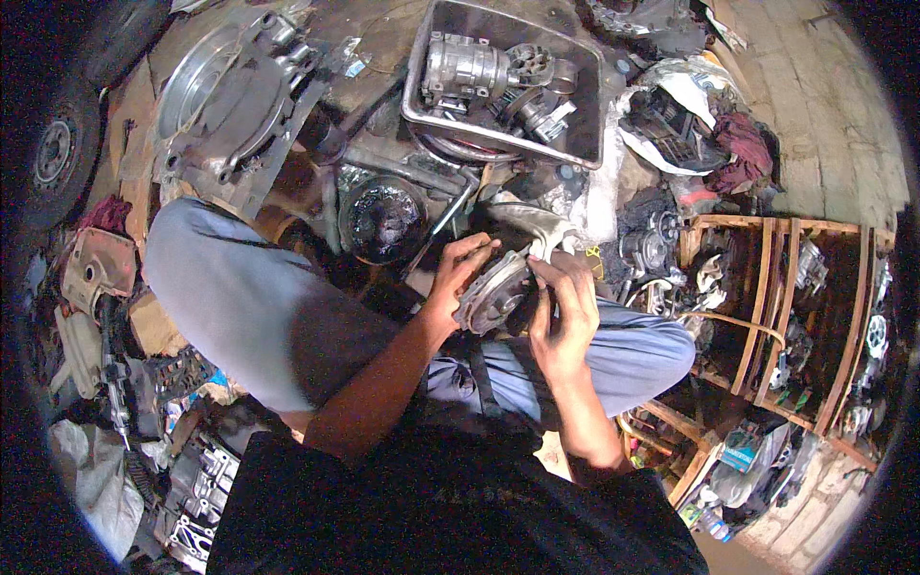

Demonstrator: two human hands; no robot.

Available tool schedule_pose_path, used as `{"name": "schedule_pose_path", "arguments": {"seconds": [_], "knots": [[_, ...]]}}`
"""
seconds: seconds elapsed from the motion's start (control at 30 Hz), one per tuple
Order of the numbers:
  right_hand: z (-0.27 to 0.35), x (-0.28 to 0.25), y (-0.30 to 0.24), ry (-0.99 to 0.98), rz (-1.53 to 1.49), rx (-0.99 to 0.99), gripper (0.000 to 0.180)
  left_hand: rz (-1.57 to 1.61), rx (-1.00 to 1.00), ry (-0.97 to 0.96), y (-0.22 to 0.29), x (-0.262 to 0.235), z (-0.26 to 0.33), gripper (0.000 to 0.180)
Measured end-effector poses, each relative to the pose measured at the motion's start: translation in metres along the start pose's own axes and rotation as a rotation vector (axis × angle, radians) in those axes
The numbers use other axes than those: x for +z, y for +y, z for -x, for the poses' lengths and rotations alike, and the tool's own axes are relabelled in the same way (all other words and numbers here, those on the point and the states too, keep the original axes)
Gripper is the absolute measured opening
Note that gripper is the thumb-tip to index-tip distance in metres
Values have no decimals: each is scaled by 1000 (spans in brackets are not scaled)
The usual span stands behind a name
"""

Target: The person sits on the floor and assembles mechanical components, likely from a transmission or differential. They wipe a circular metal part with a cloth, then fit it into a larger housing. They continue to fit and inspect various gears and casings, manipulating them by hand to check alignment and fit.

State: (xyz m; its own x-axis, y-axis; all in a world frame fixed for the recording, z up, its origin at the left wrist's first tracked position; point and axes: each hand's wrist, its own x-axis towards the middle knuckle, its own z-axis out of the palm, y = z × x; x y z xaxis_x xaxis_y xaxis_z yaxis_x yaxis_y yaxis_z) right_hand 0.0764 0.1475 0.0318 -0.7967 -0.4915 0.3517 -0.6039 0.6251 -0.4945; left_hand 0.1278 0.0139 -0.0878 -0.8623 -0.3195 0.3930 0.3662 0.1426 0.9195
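Observation:
A round, ribbed grey metal part (494,295), like a pulley or clutch housing, sits between my hands above my lap. My left hand (460,278) is wrapped round its left rim, the thumb and fingers along the edge. On the other side my right hand (567,311) is bent, its fingertips pinched at the part's upper right rim. A pale, crumpled piece like a rag (548,228) lies against the part just beyond the right fingertips; whether those fingers also grip it is hidden. Beyond my left hand stands a round black pan (383,218) with dark, shiny contents.
Ahead, a rectangular metal tray (598,115) contains a cylindrical compressor (467,69) and other metal parts. A large gearbox casing (230,105) lies at the far left, near a tyre (59,153). A wooden rack (757,297) with parts stands at the right. Engine pieces (206,489) lie lower left.

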Motion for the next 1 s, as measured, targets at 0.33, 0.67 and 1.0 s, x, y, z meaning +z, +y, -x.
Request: {"name": "schedule_pose_path", "arguments": {"seconds": [0.33,0.67,1.0], "knots": [[20,2,11,93,-168,441,20,593,-520,157,-10,5,-1,33],[24,7,-8,294,-154,291,23,509,-568,-75,-22,0,-5,40],[54,-8,19,250,-224,599,26,1045,-722,116,-26,3,-13,37]]}}
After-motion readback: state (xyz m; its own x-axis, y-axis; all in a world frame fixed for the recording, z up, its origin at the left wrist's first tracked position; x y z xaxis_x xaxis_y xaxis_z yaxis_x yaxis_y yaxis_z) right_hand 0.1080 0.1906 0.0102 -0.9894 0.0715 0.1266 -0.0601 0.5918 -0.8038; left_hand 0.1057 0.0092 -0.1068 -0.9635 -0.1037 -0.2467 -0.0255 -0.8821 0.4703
